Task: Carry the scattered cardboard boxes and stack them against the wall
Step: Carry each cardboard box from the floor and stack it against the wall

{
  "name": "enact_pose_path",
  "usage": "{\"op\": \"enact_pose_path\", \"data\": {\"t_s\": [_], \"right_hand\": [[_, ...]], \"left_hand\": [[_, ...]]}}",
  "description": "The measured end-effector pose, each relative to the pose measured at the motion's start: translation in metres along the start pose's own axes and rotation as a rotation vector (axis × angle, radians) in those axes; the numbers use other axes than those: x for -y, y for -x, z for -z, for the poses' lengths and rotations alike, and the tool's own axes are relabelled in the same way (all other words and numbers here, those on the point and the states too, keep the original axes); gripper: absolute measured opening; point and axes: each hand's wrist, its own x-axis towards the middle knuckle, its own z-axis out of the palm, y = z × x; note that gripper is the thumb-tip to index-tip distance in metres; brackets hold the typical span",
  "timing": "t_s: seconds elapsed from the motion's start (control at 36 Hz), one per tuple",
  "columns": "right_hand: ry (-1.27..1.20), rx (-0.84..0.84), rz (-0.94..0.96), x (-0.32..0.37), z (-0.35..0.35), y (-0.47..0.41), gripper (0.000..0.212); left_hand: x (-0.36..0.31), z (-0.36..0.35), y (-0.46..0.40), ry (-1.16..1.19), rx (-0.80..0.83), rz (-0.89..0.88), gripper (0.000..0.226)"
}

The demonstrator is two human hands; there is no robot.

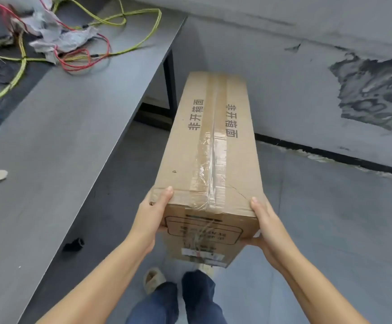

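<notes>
A long brown cardboard box (211,146), taped along its top seam and printed with black characters, is held off the floor in front of me, its far end pointing at the grey wall (307,73). My left hand (154,213) grips the near left corner, thumb on top and fingers under the end face. My right hand (266,223) grips the near right corner the same way. No other box is in view.
A grey table (61,141) runs along the left, carrying tangled yellow-green and red wires (78,50) and crumpled wrapping. Its black leg (170,83) stands close to the box's left side. The wall has a peeled dark patch (375,90). Grey floor lies to the right.
</notes>
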Motion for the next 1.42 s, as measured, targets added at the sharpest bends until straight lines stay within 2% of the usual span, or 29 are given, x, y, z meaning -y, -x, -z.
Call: {"op": "enact_pose_path", "data": {"t_s": [0.14,0.31,0.42,0.5,0.61,0.67,0.72,0.81,0.86,0.97,1.11,1.25,1.33,1.42], "right_hand": [[0.066,0.020,-0.029,-0.009,0.000,-0.080,0.037],[0.080,-0.018,-0.074,-0.055,-0.010,-0.152,0.044],[0.047,-0.054,-0.120,-0.097,-0.014,-0.178,0.052],[0.034,-0.077,-0.191,-0.132,-0.013,-0.184,0.050],[-0.003,-0.088,-0.332,-0.165,-0.014,-0.186,0.041],[-0.023,-0.094,-0.396,-0.174,-0.016,-0.189,0.043],[-0.023,-0.097,-0.441,-0.180,-0.020,-0.195,0.046],[-0.025,-0.119,-0.458,-0.181,-0.024,-0.209,0.044],[-0.052,-0.146,-0.432,-0.177,-0.023,-0.222,0.042],[-0.075,-0.192,-0.367,-0.158,-0.018,-0.257,0.047],[-0.061,-0.144,-0.349,-0.141,-0.024,-0.285,0.044],[-0.098,-0.220,-0.318,-0.150,-0.029,-0.283,0.041],[-0.088,-0.189,-0.352,-0.149,-0.026,-0.283,0.040],[0.055,-0.150,-0.405,-0.138,-0.018,-0.276,0.051]], "left_hand": [[0.024,-0.018,-0.075,0.030,-0.018,0.054,0.016],[0.065,-0.024,-0.151,0.034,-0.005,0.108,0.021],[0.101,-0.020,-0.182,-0.008,0.027,0.155,0.048],[0.132,-0.016,-0.196,-0.047,0.029,0.184,0.041],[0.161,-0.017,-0.203,-0.147,0.073,0.255,0.045],[0.169,-0.017,-0.207,-0.170,0.100,0.336,0.047],[0.171,-0.016,-0.213,-0.128,0.124,0.491,0.052],[0.168,-0.018,-0.229,0.012,0.138,0.715,0.050],[0.163,-0.023,-0.239,0.098,0.128,0.765,0.044],[0.150,-0.048,-0.263,0.169,0.079,0.682,0.034],[0.138,-0.061,-0.289,0.105,-0.003,0.540,0.042],[0.142,-0.056,-0.290,0.079,-0.003,0.517,0.041],[0.139,-0.056,-0.287,0.040,-0.004,0.525,0.041],[0.129,-0.054,-0.277,-0.107,-0.005,0.534,0.051]]}}
